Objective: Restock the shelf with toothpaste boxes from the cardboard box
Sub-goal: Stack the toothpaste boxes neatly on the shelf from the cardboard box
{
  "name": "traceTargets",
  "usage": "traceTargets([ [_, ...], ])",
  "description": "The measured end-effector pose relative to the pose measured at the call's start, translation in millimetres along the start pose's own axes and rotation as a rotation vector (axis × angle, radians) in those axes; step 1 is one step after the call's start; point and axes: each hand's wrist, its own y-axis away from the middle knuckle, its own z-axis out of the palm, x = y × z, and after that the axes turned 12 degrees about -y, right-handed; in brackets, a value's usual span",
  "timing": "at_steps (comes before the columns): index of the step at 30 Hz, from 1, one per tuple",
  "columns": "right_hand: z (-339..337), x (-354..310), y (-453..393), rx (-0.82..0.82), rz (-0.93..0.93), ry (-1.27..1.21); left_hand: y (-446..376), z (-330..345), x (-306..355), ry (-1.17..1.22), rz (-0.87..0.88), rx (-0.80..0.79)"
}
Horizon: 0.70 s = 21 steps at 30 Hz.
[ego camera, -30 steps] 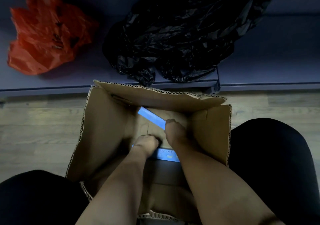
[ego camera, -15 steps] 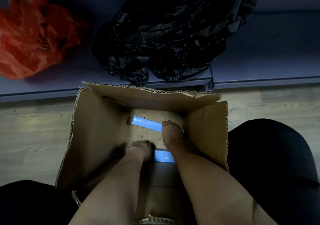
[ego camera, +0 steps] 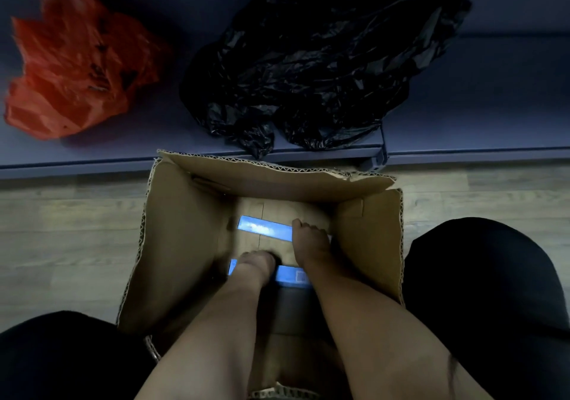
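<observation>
Head view, dim light. Open brown corrugated cardboard box [ego camera: 185,245] sits on the wood-look floor [ego camera: 61,230] at frame centre, between the person's dark-clad knees, its far flap near the edge of the low blue-grey shelf [ego camera: 462,128].

Two blue rectangular toothpaste boxes lie inside, on the carton's bottom: the far toothpaste box [ego camera: 262,227] at centre, the near toothpaste box [ego camera: 290,274] just below it in the frame.

Right hand [ego camera: 308,239]: reaches deep into the carton, fingers curled over the right end of the far toothpaste box and apparently gripping it.
Left hand [ego camera: 256,261]: lies over the near toothpaste box, covering its middle; fingers are hidden beneath the hand, so I cannot tell whether it grips or merely rests.

On the shelf: crumpled red plastic bag [ego camera: 74,69] at upper left, crumpled black plastic bag [ego camera: 324,60] at upper centre.

Risks, as judged:
- End-only grip on the far box could let it pivot and slip on lifting.
- The inward-leaning far flap overhangs the exit path; a box could catch on it.
- The black bag fills the shelf span directly ahead, so placement may be blocked or crowded.
- Low light hampers orientation checks.
</observation>
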Motion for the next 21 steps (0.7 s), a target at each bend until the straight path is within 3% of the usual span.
traceTargets([
  [9,-85,-35,52,-0.038,-0.063,0.026,84,-40,-12,-0.168,-0.064,0.191],
  [15,-169,-61,141,0.020,-0.125,0.016,186,-78,-14,-0.130,-0.180,0.406],
  [21,-276,-83,248,0.054,-0.100,0.009,317,-130,-24,-0.155,-0.124,0.483],
])
